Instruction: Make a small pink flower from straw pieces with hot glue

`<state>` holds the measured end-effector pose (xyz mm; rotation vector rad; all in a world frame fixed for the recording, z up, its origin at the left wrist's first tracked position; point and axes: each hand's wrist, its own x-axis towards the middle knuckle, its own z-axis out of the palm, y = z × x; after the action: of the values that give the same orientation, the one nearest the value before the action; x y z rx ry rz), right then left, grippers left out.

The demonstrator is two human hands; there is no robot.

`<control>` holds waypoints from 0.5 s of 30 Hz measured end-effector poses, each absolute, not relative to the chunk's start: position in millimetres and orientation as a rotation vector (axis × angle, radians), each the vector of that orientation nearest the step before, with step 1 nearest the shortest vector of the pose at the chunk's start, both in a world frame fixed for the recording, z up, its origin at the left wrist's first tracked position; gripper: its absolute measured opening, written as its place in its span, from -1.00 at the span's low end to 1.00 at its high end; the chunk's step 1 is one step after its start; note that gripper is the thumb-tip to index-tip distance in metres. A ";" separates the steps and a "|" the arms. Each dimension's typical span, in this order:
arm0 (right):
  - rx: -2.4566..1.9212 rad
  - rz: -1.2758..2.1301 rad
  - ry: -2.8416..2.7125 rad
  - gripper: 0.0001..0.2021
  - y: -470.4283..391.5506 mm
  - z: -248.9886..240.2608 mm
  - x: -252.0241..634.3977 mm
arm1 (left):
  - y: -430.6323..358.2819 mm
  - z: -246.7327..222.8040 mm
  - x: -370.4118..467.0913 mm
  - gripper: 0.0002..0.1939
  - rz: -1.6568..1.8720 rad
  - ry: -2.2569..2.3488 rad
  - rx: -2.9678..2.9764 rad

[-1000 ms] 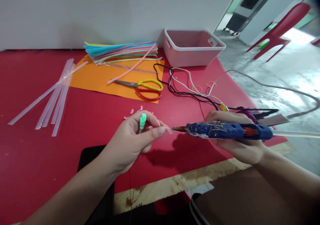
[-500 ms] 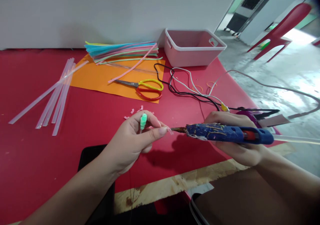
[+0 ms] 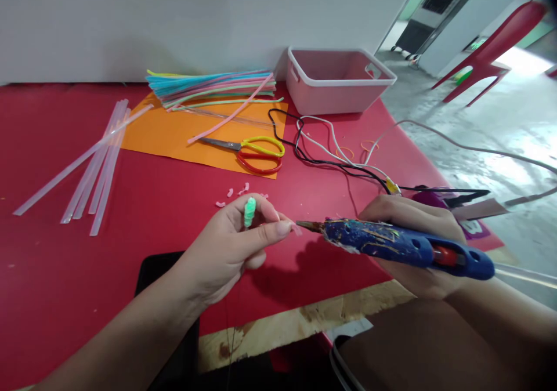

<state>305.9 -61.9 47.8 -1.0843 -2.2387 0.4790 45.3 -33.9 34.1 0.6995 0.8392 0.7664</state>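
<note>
My left hand (image 3: 237,243) pinches a small pink piece (image 3: 296,228) between thumb and forefinger. A green coiled piece (image 3: 249,212) stands up from the same hand, its lower end hidden by the fingers. My right hand (image 3: 418,228) is wrapped round a worn blue glue gun (image 3: 378,237), with a clear glue stick (image 3: 524,276) coming out of its rear. The gun's brown tip points left and lies very close to the pink piece. Small pink scraps (image 3: 230,193) are on the red table (image 3: 52,275) just beyond my left hand.
Yellow-and-red scissors (image 3: 260,147) and colourful fuzzy stems (image 3: 209,86) rest on orange paper (image 3: 174,141). Glue sticks (image 3: 102,167) lie at left. A pink basket (image 3: 335,95) stands at the back, cables (image 3: 322,162) before it. A black object (image 3: 156,269) is under my left forearm.
The glue gun's rear has swung down and to the right with my right hand, so the gun is more tilted. My left hand has hardly moved.
</note>
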 end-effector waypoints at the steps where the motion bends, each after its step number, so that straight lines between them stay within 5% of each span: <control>1: -1.070 0.471 -2.244 -0.77 -62.1 47.6 305.9 | -33.8 34.3 45.3 -0.77 0.763 0.833 0.693; 15: -0.992 0.454 -2.237 -0.75 -64.4 45.4 302.9 | -32.0 35.8 43.7 -0.67 0.706 0.793 0.555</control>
<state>302.9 -64.4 45.4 -0.9923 -2.2374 0.4536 43.7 -32.0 35.8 0.5546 0.7926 0.7063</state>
